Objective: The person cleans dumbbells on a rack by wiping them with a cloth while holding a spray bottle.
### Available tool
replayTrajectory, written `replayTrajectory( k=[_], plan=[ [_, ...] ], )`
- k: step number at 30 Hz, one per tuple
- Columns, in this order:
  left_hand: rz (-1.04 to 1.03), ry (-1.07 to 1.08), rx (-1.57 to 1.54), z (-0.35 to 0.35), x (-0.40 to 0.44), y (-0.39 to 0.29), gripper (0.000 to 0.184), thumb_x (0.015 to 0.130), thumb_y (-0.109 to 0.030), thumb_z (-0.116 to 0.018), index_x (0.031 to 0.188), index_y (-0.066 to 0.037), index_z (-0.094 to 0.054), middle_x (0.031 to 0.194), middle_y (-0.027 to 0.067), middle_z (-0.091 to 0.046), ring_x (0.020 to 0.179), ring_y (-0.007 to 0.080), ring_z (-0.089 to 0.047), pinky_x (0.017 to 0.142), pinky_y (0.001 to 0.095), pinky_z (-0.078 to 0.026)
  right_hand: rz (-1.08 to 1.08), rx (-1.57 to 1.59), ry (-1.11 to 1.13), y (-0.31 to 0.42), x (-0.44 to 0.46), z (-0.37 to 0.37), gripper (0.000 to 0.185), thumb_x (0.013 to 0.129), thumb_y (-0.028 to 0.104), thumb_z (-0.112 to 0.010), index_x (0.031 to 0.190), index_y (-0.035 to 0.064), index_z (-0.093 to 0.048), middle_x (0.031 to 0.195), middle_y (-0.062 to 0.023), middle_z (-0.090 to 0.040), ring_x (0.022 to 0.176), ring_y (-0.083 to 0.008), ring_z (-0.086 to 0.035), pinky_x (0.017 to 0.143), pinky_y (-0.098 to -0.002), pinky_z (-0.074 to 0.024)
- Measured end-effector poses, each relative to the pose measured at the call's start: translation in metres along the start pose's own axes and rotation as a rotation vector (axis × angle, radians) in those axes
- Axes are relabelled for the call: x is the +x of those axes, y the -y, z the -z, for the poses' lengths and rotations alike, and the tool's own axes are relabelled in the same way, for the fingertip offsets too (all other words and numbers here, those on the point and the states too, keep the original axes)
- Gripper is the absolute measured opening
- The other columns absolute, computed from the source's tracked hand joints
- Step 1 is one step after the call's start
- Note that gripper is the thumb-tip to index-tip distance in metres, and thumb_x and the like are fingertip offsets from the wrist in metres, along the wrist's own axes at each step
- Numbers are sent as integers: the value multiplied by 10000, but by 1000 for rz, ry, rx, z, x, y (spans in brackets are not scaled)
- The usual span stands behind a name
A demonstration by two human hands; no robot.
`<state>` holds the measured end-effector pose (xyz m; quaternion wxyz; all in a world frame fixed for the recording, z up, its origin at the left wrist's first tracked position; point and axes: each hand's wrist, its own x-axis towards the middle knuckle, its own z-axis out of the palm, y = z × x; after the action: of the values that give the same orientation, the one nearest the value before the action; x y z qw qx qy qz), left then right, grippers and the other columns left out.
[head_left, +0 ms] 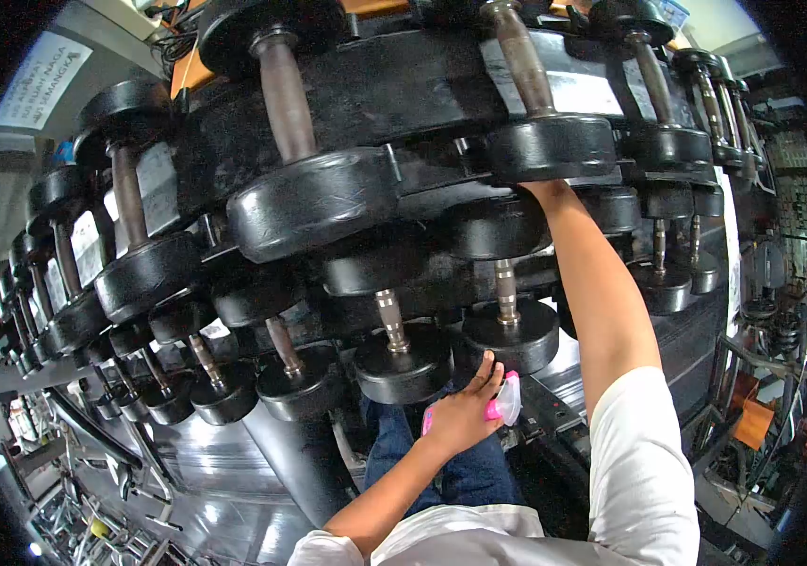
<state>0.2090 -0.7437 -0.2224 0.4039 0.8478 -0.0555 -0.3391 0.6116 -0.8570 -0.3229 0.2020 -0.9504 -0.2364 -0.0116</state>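
My left hand (465, 415) is around a pink and white spray bottle (507, 401), in front of the lower row of dumbbells. Its fingertips are at the near face of a black dumbbell (509, 341), though I cannot tell whether they touch. My right arm stretches up to the upper row. Only the wrist end of my right hand (547, 191) shows; its fingers are hidden behind the near head of an upper dumbbell (551, 146). Whatever that hand touches or holds is out of sight.
Black dumbbells with metal handles fill both tiers of the rack (328, 90). Another large dumbbell (314, 203) lies left of my right arm. A printed sign (42, 80) hangs at the upper left. Gym machines stand on both sides, and an orange cloth-like piece (753, 421) is at right.
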Motion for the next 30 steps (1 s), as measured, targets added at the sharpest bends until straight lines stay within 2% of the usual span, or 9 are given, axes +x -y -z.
replayTrajectory(
  k=[2, 4, 8, 11, 12, 15, 19, 25, 30],
  plan=[
    [3, 6, -16, 2, -1, -2, 916, 780, -336, -721, 1570, -178, -286, 1680, 76, -127, 1136, 324, -661, 842, 446, -606, -10, 29, -250, 6, -5, -5, 422, 900, 404, -643, 1197, 105, -652, 1279, -149, -636, 1219, -320, -565, 1084, -460, -411],
    [1, 6, -11, -1, -1, -1, 914, 779, -328, -721, 1570, -178, -288, 1680, 74, -129, 1137, 325, -660, 845, 445, -605, 70, -253, 255, 49, -9, 64, 449, 901, 416, -647, 1247, 131, -641, 1321, -151, -621, 1236, -326, -558, 1105, -457, -396],
    [-56, -50, -36, -2, -2, 5, 907, 782, -299, -718, 1571, -179, -288, 1681, 66, -128, 1137, 332, -658, 858, 442, -602, 61, -403, 640, 80, 1, 66, 555, 879, 493, -662, 1296, 129, -622, 1360, -144, -605, 1257, -333, -548, 1127, -450, -382],
    [-29, 7, -68, 3, -1, 3, 882, 795, -296, -704, 1570, -177, -299, 1678, 64, -138, 1133, 338, -658, 869, 444, -597, -275, 594, 632, 42, -20, 31, 749, 903, 672, -540, 1409, 121, -555, 1507, -132, -496, 1411, -331, -422, 1159, -407, -350],
    [-34, 8, -67, 5, 0, 3, 882, 795, -296, -704, 1570, -177, -299, 1678, 64, -138, 1133, 338, -658, 869, 444, -597, -413, 53, 810, 113, -22, 88, 730, 960, 646, -463, 1442, 100, -518, 1543, -135, -449, 1455, -321, -365, 1168, -396, -333],
    [-36, 8, -45, 5, -1, 3, 868, 798, -293, -699, 1567, -175, -312, 1675, 77, -147, 1126, 343, -660, 869, 444, -597, -206, 75, 884, 112, -19, 80, 695, 971, 613, -468, 1434, 98, -523, 1514, -149, -483, 1424, -338, -414, 1162, -410, -339],
    [-35, -25, -54, -2, 1, 4, 864, 790, -287, -709, 1558, -168, -331, 1669, 95, -165, 1120, 341, -664, 873, 441, -595, 122, -300, 770, 156, -18, 59, 529, 968, 447, -541, 1348, 84, -598, 1330, -224, -612, 1280, -374, -554, 1108, -447, -405],
    [-93, -113, 22, -9, -2, 8, 895, 776, -281, -754, 1552, -149, -328, 1672, 88, -161, 1084, 335, -680, 839, 444, -597, -52, -360, 674, 182, -15, 6, 519, 963, 222, -503, 1473, 128, -485, 1533, -183, -438, 1420, -374, -398, 1146, -516, -341],
    [11, 33, 18, 9, -2, -6, 931, 789, -280, -760, 1574, -165, -272, 1677, 64, -147, 1086, 366, -673, 845, 443, -592, -41, -394, 598, 161, -24, -16, 400, 962, 251, -526, 1328, 125, -629, 1389, -209, -575, 1321, -371, -522, 1121, -505, -378]
  ],
)
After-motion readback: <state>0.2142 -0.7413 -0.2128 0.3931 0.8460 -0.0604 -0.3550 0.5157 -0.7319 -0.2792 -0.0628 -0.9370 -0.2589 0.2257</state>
